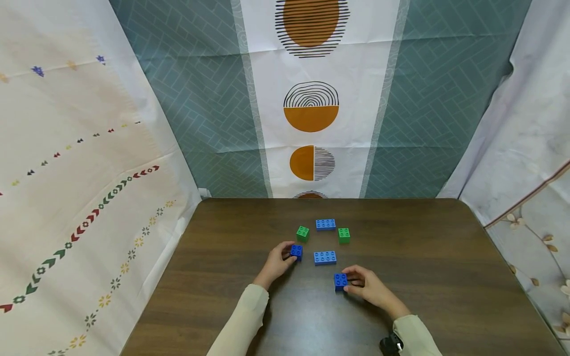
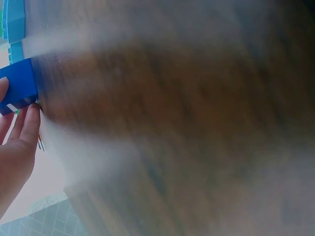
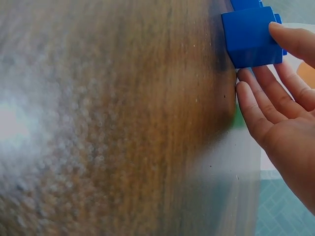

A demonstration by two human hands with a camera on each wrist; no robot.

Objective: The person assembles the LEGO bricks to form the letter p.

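Observation:
My left hand (image 1: 277,263) pinches a dark blue square toy brick (image 1: 296,252) between thumb and fingers, studs up. In the left wrist view that brick (image 2: 19,86) shows its smooth side, with the thumb across one face. My right hand (image 1: 366,285) grips a second dark blue square brick (image 1: 340,282), nearer the front. The right wrist view shows the thumb on this brick (image 3: 253,37) and the other fingers on its far side. A lighter blue long brick (image 1: 325,257) lies between the two hands, slightly farther back than the right one.
Behind the hands, a green square brick (image 1: 303,233) sits turned at an angle. Another green brick (image 1: 344,235) stands to its right, and a second long blue brick (image 1: 325,224) lies between and behind them. The brown wooden table (image 1: 213,267) ends at a patterned cloth (image 1: 311,168).

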